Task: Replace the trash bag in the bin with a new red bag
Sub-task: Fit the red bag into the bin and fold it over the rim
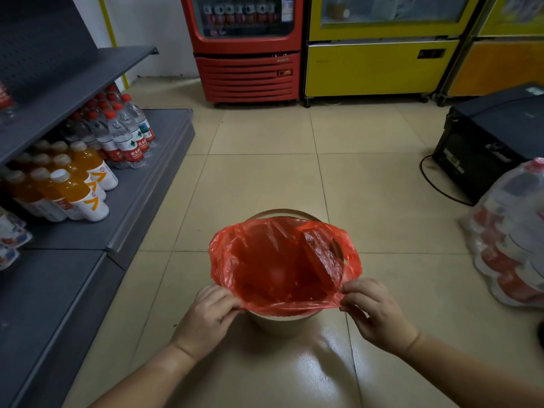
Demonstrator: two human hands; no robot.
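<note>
Left hand: our left hand [209, 312] pinches the red bag [279, 266] rim at 7 o'clock, fingers closed on plastic.
Right hand: our right hand [374, 310] pinches the rim at 4 o'clock.
Bag: we see it open inside the bin [276, 322].
Far: red cooler [247, 75] at 12 o'clock.

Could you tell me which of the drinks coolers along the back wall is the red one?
The leftmost cooler, beside the white wall; the coolers to its right are yellow.

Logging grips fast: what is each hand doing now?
Left hand: closed, pinching the red bag's near edge.
Right hand: closed, pinching the same edge.
</note>
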